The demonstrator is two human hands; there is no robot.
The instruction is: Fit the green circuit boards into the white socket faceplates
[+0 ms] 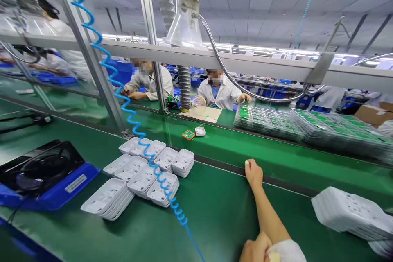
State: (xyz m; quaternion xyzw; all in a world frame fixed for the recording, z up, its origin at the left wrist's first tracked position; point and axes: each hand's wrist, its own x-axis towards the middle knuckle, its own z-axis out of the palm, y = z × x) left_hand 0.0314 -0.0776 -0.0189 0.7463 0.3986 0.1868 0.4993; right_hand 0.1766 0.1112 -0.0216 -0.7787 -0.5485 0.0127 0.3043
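My right hand (254, 173) reaches forward, its fingers curled closed above the dark edge strip of the bench, and I see nothing in them. A pale cover is on one fingertip. At the bottom edge, my left hand (255, 249) is closed at my right forearm, holding the white sleeve (288, 250) pushed up there; part of this hand is cut off by the frame. Farther forward on the green belt lie a small circuit board with an orange rim (188, 134) and a small white casing (200, 131), both apart from my hands.
Stacks of white plastic covers (107, 197) stand left, more covers (350, 213) right. A blue coiled hose (135, 118) hangs before the left stacks. A black fan in a blue bin (73, 182) sits far left. Trays of green boards (267, 120) line the far side, where co-workers (219, 94) sit.
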